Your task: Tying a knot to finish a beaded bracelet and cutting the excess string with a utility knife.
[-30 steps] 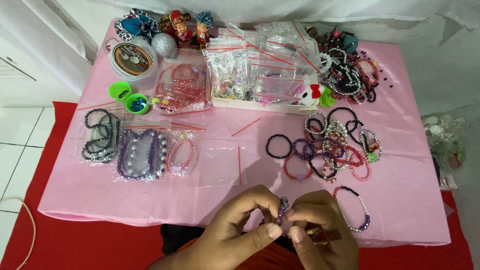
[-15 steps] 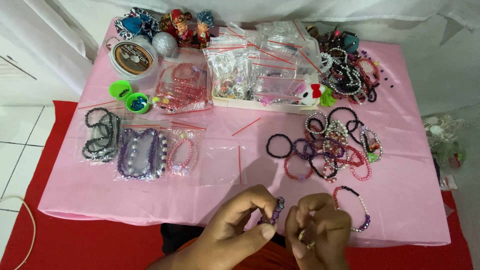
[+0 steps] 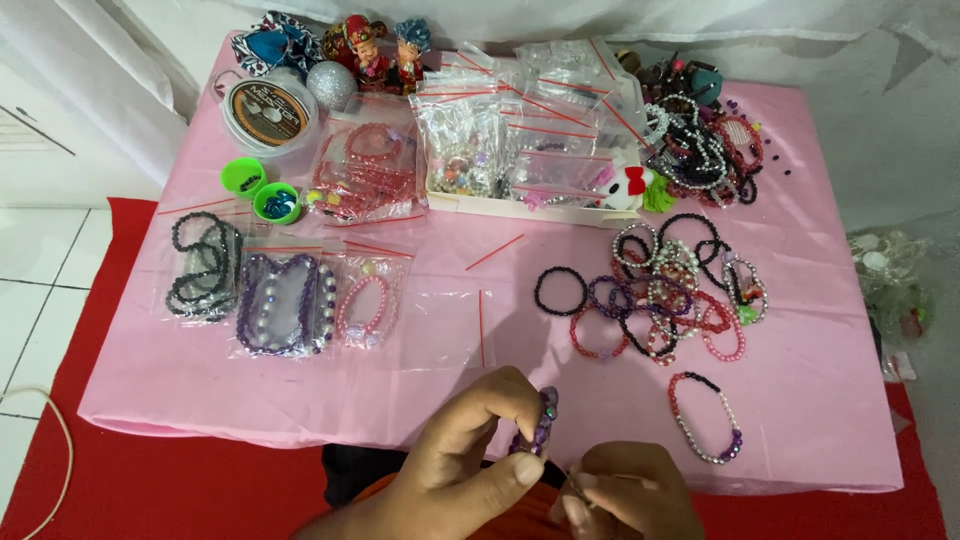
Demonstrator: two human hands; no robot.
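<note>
Left hand (image 3: 475, 440) and right hand (image 3: 625, 490) close together, fingers pinched.

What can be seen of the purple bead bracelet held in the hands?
The purple bead bracelet is a short strand of glossy, rounded purple beads, apparently glass or plastic. It stands roughly upright at the near table edge, pinched at its upper part by the left hand. The right hand sits just below and right of it, apparently pinching a thin thread. Most of the loop is hidden by fingers.
</note>
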